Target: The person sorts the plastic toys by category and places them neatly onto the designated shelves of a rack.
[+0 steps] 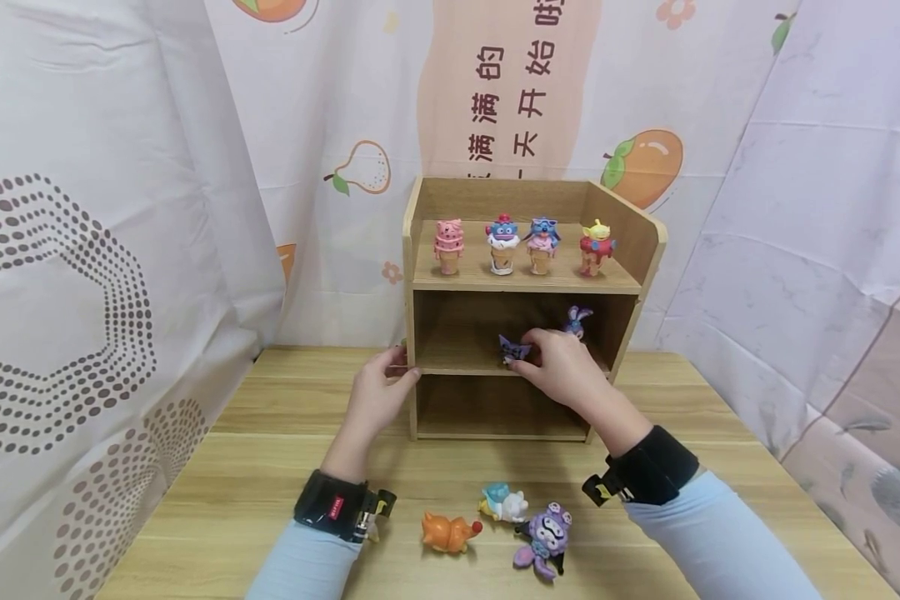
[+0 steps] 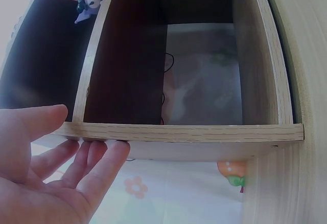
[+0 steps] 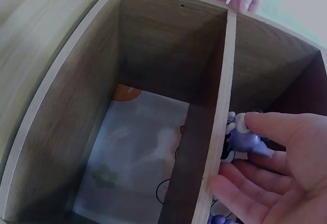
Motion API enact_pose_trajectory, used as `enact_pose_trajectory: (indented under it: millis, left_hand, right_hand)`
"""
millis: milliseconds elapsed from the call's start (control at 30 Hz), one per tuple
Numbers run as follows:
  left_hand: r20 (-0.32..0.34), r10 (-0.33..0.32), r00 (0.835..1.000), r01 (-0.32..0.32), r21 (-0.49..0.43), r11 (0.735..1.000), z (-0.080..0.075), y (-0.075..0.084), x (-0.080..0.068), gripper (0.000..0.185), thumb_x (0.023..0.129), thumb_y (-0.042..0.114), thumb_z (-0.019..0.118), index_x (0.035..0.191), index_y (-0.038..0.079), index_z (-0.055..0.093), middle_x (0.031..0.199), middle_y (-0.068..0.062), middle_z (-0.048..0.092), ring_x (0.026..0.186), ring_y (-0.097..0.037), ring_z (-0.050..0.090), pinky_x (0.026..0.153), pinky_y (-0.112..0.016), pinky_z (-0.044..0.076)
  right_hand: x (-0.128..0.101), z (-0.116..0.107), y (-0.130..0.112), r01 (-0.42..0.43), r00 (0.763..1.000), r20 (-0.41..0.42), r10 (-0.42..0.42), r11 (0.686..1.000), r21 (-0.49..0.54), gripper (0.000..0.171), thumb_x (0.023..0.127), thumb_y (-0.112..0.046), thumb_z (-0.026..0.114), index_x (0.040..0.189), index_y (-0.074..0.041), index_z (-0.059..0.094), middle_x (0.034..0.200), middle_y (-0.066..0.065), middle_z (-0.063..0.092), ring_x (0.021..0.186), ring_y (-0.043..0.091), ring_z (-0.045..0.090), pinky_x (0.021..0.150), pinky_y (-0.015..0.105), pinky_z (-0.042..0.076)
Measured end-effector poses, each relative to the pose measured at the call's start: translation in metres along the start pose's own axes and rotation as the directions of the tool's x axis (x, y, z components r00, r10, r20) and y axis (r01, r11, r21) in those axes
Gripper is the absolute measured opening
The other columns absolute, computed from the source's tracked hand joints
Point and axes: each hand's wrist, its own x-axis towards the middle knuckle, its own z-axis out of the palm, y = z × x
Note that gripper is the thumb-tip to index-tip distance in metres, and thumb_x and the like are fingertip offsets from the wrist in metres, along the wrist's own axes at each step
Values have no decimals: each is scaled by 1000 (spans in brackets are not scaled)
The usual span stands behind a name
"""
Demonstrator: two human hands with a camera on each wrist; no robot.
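Right hand [image 1: 562,367] pinches a purple figurine [image 1: 513,348] at the wooden shelf's [image 1: 521,283] middle tier, straight-fingered left hand [image 1: 378,392] bracing its side; a careless release could topple the figurine forward.

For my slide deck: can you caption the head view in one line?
Right hand holds a purple figurine on the wooden shelf unit's middle shelf; left hand steadies its side.

Shelf unit [image 1: 527,283] at bench [image 1: 270,467] rear centre. Four figures [image 1: 521,246] in a row on top shelf, two figures [image 1: 547,333] on middle shelf right, three figures [image 1: 498,525] on bench in front.
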Motion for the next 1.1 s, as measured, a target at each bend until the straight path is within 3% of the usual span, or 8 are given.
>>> enact_pose_trajectory:
  millis: [433, 667, 1100]
  left_hand:
    - [0, 6, 1000, -6, -3, 1000, 0, 0, 0, 44, 95, 11, 71, 136, -2, 61, 121, -18, 66, 110, -33, 65, 96, -45, 56]
    - [1, 1, 1000, -1, -7, 1000, 0, -1, 0, 44, 95, 11, 71, 135, -2, 61, 121, -18, 66, 110, -33, 65, 95, -43, 56]
    - [-1, -4, 1000, 4, 2, 1000, 0, 0, 0, 42, 95, 11, 71, 134, -2, 62, 118, -17, 67, 108, -32, 65, 95, -43, 56]
  right_hand:
    - [7, 1, 10, 9, 1000, 9, -9, 1000, -1, 31, 91, -20, 74, 114, 0, 70, 96, 13, 70, 70, 20, 58, 61, 39, 50]
    - [13, 2, 12, 12, 999, 31, -12, 1000, -18, 31, 92, -17, 71, 117, 2, 68, 107, 18, 71, 83, 26, 61, 75, 46, 54]
    - [16, 4, 15, -15, 998, 55, 15, 1000, -9, 33, 93, -17, 70, 120, 1, 67, 113, 21, 70, 95, 30, 66, 84, 51, 55]
